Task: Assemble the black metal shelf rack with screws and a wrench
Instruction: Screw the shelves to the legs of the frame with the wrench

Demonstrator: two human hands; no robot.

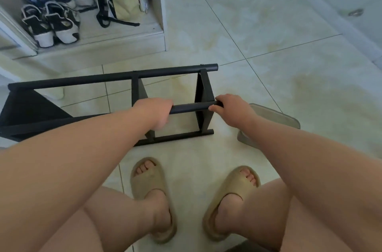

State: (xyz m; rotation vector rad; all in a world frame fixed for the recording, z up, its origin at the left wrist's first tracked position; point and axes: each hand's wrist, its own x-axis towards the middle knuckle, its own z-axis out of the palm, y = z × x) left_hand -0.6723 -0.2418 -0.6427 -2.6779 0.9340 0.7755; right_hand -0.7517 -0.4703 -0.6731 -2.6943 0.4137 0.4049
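risk — shelf rack point(72, 81) may skid or rock on glossy floor tile point(268, 24) under uneven push, straining joints | place: rack on its side on the floor, centre-left of frame | left hand point(154, 112): fingers wrapped round near tube point(190, 108) | right hand point(230, 110): fingers curled, pinching tube's end — tube bridging both grips

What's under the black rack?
Pale floor tiles show through the open gaps of the black rack. Its dark panels and the left hand gripping its bar cover other spots, so anything lying there is hidden.
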